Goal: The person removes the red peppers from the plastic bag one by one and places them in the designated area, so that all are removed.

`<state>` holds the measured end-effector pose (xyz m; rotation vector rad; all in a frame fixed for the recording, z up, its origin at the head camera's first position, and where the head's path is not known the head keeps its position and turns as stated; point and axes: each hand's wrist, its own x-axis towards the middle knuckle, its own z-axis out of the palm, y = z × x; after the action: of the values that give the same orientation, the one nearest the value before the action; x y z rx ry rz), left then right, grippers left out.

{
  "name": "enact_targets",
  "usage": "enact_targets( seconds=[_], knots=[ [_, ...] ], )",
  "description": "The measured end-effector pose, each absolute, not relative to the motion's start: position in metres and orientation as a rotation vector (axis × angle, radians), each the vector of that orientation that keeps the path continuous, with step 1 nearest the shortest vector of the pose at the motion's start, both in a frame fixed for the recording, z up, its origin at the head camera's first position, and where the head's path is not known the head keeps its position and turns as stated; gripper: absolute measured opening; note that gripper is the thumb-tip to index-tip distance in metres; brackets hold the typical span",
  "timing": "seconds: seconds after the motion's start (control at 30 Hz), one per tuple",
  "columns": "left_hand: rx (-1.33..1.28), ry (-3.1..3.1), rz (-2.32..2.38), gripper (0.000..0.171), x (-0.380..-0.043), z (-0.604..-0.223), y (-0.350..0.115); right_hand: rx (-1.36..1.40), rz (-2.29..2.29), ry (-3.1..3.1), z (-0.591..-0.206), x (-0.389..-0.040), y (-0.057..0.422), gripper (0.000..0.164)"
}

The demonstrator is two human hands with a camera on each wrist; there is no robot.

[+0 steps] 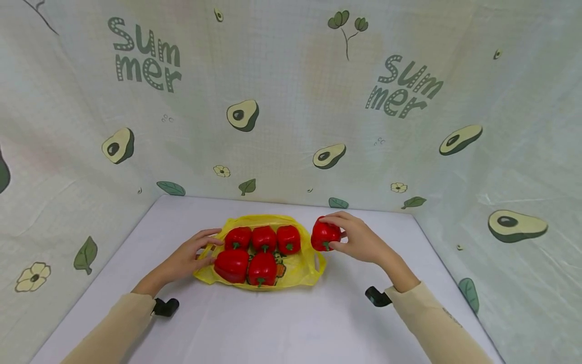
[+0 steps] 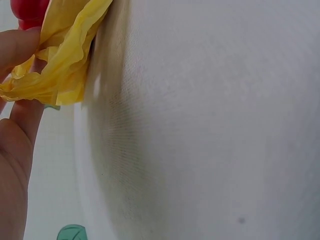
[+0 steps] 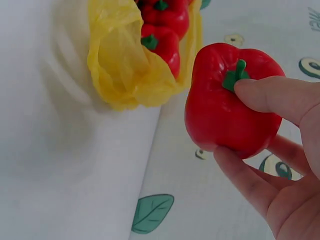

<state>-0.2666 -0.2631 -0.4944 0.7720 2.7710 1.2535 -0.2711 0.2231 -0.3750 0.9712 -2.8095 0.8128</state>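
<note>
In the head view a red bell pepper with a green stem is held by my right hand, just right of a yellow plastic bag. Thumb and fingers grip the pepper from opposite sides, the thumb by its stem in the right wrist view. Several more red bell peppers lie on the spread bag in two rows. At the bag's left end my left hand holds its edge. Crumpled yellow film lies between thumb and fingers in the left wrist view, near a pepper.
A white table lies under everything. Pale cloth walls printed with avocados and leaves stand behind and at both sides. Black wrist cameras stick out at both sleeves.
</note>
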Motion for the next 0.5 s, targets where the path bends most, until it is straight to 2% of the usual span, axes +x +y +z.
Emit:
enact_targets(
  seconds=[0.5],
  knots=[
    [0.795, 2.776, 1.254, 0.039, -0.268, -0.497, -0.264, 0.837, 0.770, -2.863, -0.391, -0.298, 0.263, 0.061]
  ],
)
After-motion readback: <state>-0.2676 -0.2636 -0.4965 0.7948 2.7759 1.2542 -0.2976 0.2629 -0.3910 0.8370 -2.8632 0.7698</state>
